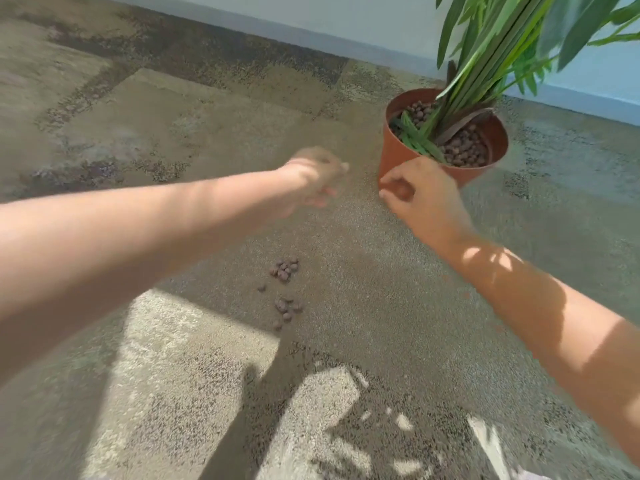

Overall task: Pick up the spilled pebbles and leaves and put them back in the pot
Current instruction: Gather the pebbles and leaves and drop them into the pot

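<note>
- Rough, speckled concrete floor (173, 140) fills the view, part in shade and part in bright sun, with a pale wall (346, 19) running along the far edge.
- Left hand (313, 180) is stretched forward above the floor, blurred; its fingers look loosely curled, but whether it holds anything I cannot tell.
- Spilled pebbles (284, 269) lie on the floor nearer the person than both hands, in two small brown clusters with a few strays, the second cluster (286, 308) just below the first. They are well apart from the pot and touched by neither hand.
- Right hand (420, 194) is held against the near side of the pot, its fingers curled in; a small dark round shape at the fingertips may be a pebble, though the blur leaves this uncertain.
- Terracotta pot (393, 157) stands upright at the right near the wall, with a green plant (491, 57) rising from it.
- Inside the pot are many brown pebbles and several loose green leaves (415, 138) lying on top of them.
- No leaves show on the floor, so that part of the job looks done. My judgement is that the task is well along, with the two small clusters of pebbles left to gather.
</note>
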A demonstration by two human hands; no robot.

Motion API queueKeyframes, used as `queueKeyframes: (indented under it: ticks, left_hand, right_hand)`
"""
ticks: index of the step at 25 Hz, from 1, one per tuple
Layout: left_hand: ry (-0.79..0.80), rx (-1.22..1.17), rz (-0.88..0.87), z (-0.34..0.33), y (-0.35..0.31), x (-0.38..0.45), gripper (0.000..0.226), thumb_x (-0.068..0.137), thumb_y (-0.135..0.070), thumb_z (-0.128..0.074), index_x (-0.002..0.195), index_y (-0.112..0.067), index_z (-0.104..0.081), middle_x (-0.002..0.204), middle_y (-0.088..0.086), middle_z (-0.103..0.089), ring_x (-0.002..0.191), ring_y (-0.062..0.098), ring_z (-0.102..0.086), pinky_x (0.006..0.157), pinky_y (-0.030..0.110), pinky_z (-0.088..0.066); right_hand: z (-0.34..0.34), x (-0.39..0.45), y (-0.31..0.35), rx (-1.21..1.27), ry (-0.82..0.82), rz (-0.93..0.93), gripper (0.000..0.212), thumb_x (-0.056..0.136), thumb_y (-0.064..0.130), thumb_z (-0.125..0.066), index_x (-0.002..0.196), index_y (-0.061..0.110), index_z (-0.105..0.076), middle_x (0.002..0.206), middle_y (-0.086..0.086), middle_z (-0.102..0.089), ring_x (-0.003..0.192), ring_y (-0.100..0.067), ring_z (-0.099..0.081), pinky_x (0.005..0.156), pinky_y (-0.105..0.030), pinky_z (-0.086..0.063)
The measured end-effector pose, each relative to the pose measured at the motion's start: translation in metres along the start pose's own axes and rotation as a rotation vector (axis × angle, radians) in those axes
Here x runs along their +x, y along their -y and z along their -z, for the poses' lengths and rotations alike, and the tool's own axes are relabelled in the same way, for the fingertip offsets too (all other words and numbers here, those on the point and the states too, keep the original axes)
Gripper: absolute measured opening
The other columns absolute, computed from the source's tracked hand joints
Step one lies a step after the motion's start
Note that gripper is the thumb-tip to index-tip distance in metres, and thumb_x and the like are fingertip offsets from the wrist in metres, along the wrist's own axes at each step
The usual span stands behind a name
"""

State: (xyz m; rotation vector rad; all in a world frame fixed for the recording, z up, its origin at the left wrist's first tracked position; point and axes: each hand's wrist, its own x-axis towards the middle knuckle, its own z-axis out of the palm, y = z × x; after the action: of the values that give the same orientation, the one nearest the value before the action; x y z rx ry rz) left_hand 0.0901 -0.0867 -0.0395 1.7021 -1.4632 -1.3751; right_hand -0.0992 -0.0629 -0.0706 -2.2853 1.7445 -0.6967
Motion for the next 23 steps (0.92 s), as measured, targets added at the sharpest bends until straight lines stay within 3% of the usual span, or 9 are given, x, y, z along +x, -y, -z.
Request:
queueKeyframes:
  ticks: [2, 5, 7, 10, 12, 16, 18, 20, 23]
  left_hand:
    - [0.018, 0.197, 0.008, 0.014, 0.041, -0.01, 0.029, 0.09, -0.017, -0.051, 0.118, -0.01, -0.055, 0.1, 0.003, -0.063, 0.08, 0.014, -0.061, 0.064, 0.023, -0.053]
    - [0.112, 0.736, 0.044, 0.027, 0.091, -0.018, 0.041, 0.088, -0.007, -0.053, 0.128, -0.015, -0.05, 0.131, 0.007, -0.055, 0.109, 0.023, -0.058, 0.086, 0.028, -0.047]
    - [0.152, 0.985, 0.015, 0.027, 0.115, -0.028, 0.052, 0.087, -0.006, -0.051, 0.137, -0.021, -0.04, 0.141, 0.006, -0.045, 0.121, 0.026, -0.051, 0.095, 0.033, -0.044]
    - [0.034, 0.935, -0.05, 0.024, 0.139, -0.044, 0.059, 0.084, -0.017, -0.06, 0.138, -0.021, -0.037, 0.14, 0.009, -0.041, 0.119, 0.03, -0.051, 0.097, 0.038, -0.044]
    - [-0.016, 0.828, 0.02, 0.024, 0.147, -0.051, 0.065, 0.079, -0.021, -0.067, 0.136, -0.025, -0.035, 0.138, 0.013, -0.037, 0.113, 0.032, -0.054, 0.092, 0.04, -0.047]
    - [0.136, 0.787, 0.098, 0.022, 0.151, -0.045, 0.07, 0.072, -0.022, -0.074, 0.13, -0.024, -0.036, 0.134, 0.016, -0.037, 0.11, 0.032, -0.054, 0.094, 0.042, -0.048]
    - [0.1, 0.718, 0.068, 0.018, 0.156, -0.039, 0.061, 0.072, -0.019, -0.074, 0.124, -0.018, -0.042, 0.127, 0.016, -0.044, 0.103, 0.028, -0.054, 0.09, 0.037, -0.046]
    - [0.005, 0.643, 0.07, 0.013, 0.16, -0.035, 0.049, 0.074, -0.013, -0.072, 0.118, -0.011, -0.049, 0.121, 0.018, -0.051, 0.101, 0.029, -0.055, 0.088, 0.033, -0.044]
    - [-0.074, 0.62, 0.05, 0.007, 0.164, -0.033, 0.039, 0.077, -0.009, -0.068, 0.114, -0.009, -0.054, 0.117, 0.019, -0.054, 0.103, 0.033, -0.055, 0.084, 0.03, -0.042]
  right_hand:
    - [-0.029, -0.016, 0.01, -0.035, 0.193, 0.065, 0.026, 0.086, 0.029, -0.059, 0.111, 0.023, -0.06, 0.11, 0.003, -0.054, 0.089, -0.007, -0.053, 0.082, -0.016, -0.043]
    - [-0.068, -0.034, 0.027, -0.063, 0.457, 0.121, 0.038, 0.088, 0.029, -0.057, 0.125, 0.022, -0.052, 0.126, 0.0, -0.05, 0.104, -0.014, -0.055, 0.089, -0.023, -0.043]
    - [-0.091, -0.038, 0.043, -0.051, 0.557, 0.114, 0.048, 0.089, 0.028, -0.056, 0.134, 0.022, -0.042, 0.133, -0.002, -0.047, 0.113, -0.018, -0.052, 0.096, -0.027, -0.042]
    - [-0.113, -0.032, 0.068, -0.048, 0.569, 0.115, 0.053, 0.09, 0.02, -0.053, 0.14, 0.021, -0.034, 0.144, -0.003, -0.038, 0.128, -0.023, -0.042, 0.104, -0.035, -0.037]
    - [-0.121, -0.03, 0.079, -0.021, 0.595, 0.123, 0.056, 0.091, 0.011, -0.051, 0.142, 0.022, -0.03, 0.15, -0.001, -0.03, 0.135, -0.025, -0.033, 0.11, -0.04, -0.03]
    - [-0.124, -0.035, 0.078, -0.076, 0.688, 0.152, 0.063, 0.091, -0.004, -0.043, 0.144, 0.026, -0.025, 0.153, 0.002, -0.023, 0.141, -0.025, -0.019, 0.114, -0.044, -0.022]
    - [-0.123, -0.036, 0.076, -0.116, 0.673, 0.161, 0.057, 0.09, -0.005, -0.044, 0.14, 0.02, -0.035, 0.147, -0.003, -0.035, 0.136, -0.026, -0.029, 0.11, -0.043, -0.031]
    - [-0.123, -0.037, 0.077, -0.122, 0.616, 0.147, 0.042, 0.089, -0.002, -0.048, 0.128, 0.013, -0.05, 0.129, -0.007, -0.05, 0.122, -0.026, -0.044, 0.1, -0.038, -0.042]
    - [-0.126, -0.044, 0.079, -0.162, 0.52, 0.161, 0.03, 0.085, 0.001, -0.055, 0.114, 0.011, -0.058, 0.11, -0.005, -0.055, 0.107, -0.023, -0.05, 0.085, -0.033, -0.046]
